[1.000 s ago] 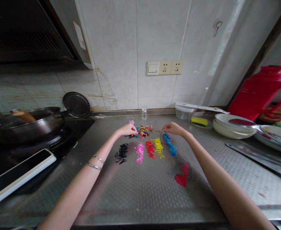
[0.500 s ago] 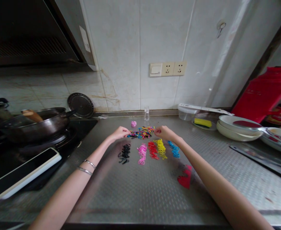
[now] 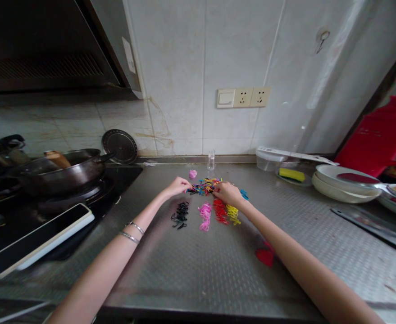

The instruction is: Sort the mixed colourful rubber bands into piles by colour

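Note:
A mixed heap of small coloured rubber bands [image 3: 204, 186] lies on the metal counter between my hands. My left hand [image 3: 179, 186] is at the heap's left edge, thumb and fingers pinched on a rubber band. At the right edge, my right hand [image 3: 227, 192] has its fingers closed down into the bands; what they pinch is hidden. Sorted nearer me are black bands [image 3: 180, 215], pink bands [image 3: 205, 216], red bands [image 3: 220, 211] and yellow bands [image 3: 233, 215]. Blue bands [image 3: 244, 194] show only partly behind my right hand.
Behind the heap stand a small clear bottle [image 3: 211, 160] and a pink round object [image 3: 193, 174]. A red piece [image 3: 264, 256] lies partly under my right forearm. Left are a pan [image 3: 72, 173] and a phone-like white slab [image 3: 45, 240]; right, a yellow sponge [image 3: 291, 174] and stacked bowls [image 3: 344, 191].
My right hand has moved left and inward over the heap, now covering part of the yellow and blue bands. My left hand stays at the heap's left edge. The view has shifted slightly.

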### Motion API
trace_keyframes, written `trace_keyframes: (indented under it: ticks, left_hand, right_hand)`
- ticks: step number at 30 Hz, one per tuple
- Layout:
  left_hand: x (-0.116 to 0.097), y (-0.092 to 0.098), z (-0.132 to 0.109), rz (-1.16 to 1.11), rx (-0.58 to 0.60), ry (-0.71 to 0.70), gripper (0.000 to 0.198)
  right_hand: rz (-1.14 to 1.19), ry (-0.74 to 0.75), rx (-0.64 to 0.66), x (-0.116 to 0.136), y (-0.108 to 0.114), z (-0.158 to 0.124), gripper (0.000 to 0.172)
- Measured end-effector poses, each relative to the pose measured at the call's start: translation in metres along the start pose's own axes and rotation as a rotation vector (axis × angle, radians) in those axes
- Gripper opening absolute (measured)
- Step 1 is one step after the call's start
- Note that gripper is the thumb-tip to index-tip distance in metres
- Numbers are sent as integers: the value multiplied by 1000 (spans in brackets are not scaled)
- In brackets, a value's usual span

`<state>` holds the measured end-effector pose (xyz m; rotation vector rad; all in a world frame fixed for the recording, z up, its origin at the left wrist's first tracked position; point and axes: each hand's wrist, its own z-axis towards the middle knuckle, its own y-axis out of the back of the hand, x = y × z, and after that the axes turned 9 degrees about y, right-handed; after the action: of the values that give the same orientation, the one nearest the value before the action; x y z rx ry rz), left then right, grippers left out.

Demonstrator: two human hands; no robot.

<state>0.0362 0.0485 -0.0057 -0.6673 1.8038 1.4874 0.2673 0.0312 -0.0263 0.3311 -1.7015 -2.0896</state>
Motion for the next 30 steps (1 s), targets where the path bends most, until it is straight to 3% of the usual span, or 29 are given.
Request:
trace_keyframes:
  ticks: [12, 18, 24, 30]
  left_hand:
    - [6, 1, 3, -2, 0, -66, 24]
    - [9, 0, 6, 0, 4, -64, 26]
    - [19, -2, 13, 41, 19, -96, 27]
    - [26, -8, 16, 135, 38, -116, 26]
  right_hand:
    - [71, -23, 18, -4, 7, -1, 22]
    - [26, -36, -22, -1, 2, 1, 21]
    - [156, -63, -82, -14, 7, 4, 23]
    - [285, 69, -127, -20, 6, 9, 23]
